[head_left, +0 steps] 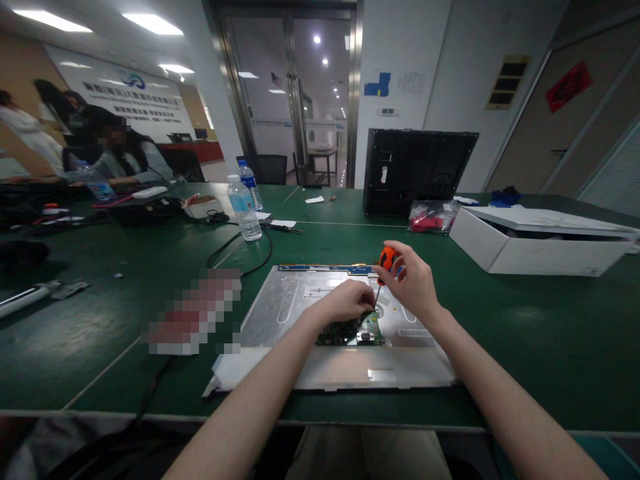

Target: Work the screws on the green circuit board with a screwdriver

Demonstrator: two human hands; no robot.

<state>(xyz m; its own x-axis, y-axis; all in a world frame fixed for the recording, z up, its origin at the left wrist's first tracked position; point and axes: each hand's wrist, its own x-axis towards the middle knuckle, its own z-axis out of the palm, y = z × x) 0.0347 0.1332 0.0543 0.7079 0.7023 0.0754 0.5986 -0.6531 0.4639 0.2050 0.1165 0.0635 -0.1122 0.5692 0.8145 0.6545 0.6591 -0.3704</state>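
Observation:
My right hand (414, 280) grips the orange and black handle of a screwdriver (387, 258). Its shaft slants down to the upper edge of a green circuit board (371, 330). Beside the screwdriver's tip, my left hand (353, 298) is closed in a pinch; whatever lies between its fingertips is hidden. The board sits on the silver metal back of a flat display panel (265, 310), which lies on the table. A narrow blue circuit strip (327, 269) runs along the panel's far edge. My left hand and forearm cover part of the board and panel.
On the green table (525, 353) stand water bottles (245, 208), a black monitor housing (417, 170) and a white box (545, 257). A bag of red items (431, 218) lies by the housing. A blurred reddish item (197, 310) is left of the panel. People sit far left.

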